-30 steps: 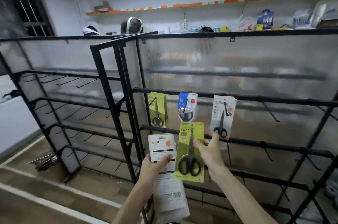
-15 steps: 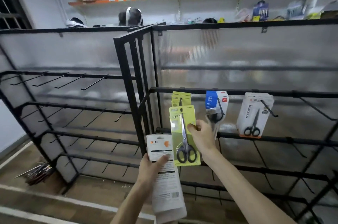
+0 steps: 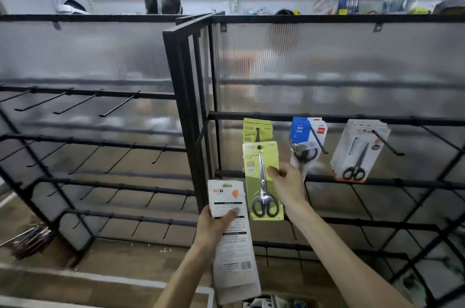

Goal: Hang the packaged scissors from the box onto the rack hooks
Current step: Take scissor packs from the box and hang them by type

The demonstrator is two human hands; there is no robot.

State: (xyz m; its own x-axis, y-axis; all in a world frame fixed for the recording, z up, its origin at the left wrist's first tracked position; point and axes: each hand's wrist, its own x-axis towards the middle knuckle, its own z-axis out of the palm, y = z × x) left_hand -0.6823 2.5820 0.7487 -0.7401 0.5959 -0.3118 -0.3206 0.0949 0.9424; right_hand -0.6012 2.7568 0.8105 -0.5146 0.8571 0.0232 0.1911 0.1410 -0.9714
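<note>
Right hand (image 3: pixel 285 183) pinches the green scissors pack (image 3: pixel 261 181) at the rack's (image 3: pixel 334 117) left end, seemingly just below its hook. If the hole misses, the pack drops. Left hand (image 3: pixel 214 227) grips the white packs (image 3: pixel 232 244).

- The right hand (image 3: pixel 286 183) pinches a green scissors pack (image 3: pixel 263 179) by its right edge, holding it upright before the black rack (image 3: pixel 327 120).
- Its hang hole sits just below green packs (image 3: pixel 257 129) already hung on a hook.
- The left hand (image 3: pixel 214 228) grips a stack of white packs (image 3: pixel 232 244), back side showing.
- Blue-and-white packs (image 3: pixel 305 140) and white packs (image 3: pixel 358 151) hang to the right.
</note>
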